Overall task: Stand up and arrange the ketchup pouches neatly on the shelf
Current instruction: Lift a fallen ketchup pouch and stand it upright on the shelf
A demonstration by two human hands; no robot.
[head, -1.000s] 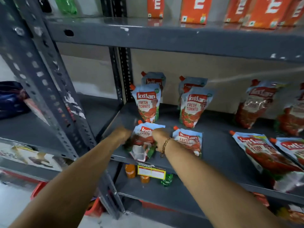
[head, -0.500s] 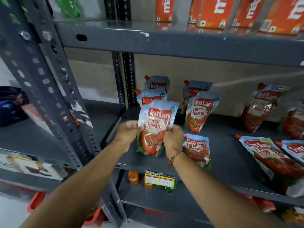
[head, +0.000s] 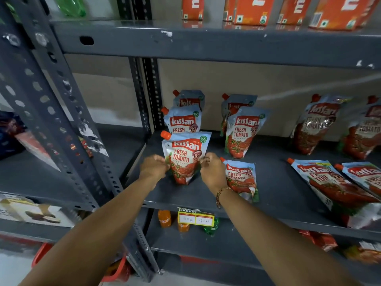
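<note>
A ketchup pouch [head: 185, 157] with a red cap stands upright near the front left of the grey shelf [head: 276, 193]. My left hand [head: 153, 167] pinches its left edge and my right hand [head: 212, 170] pinches its right edge. Two more pouches [head: 183, 120] stand in a row behind it. Another upright pair [head: 243, 131] stands to the right. One pouch [head: 241, 178] lies flat just right of my right hand. Further right, two pouches [head: 317, 124] lean against the back wall and two lie flat [head: 334, 186] near the front.
A perforated grey upright post [head: 61, 124] stands at the left. The shelf above holds orange cartons [head: 253, 11]. A yellow price tag [head: 195, 218] hangs on the shelf's front edge, with small bottles [head: 165, 218] below. Boxes sit on the left rack [head: 31, 211].
The pouch that lay flat at the front was lifted by both hands, turned upright and set standing in front of the left row. The camera came closer.
</note>
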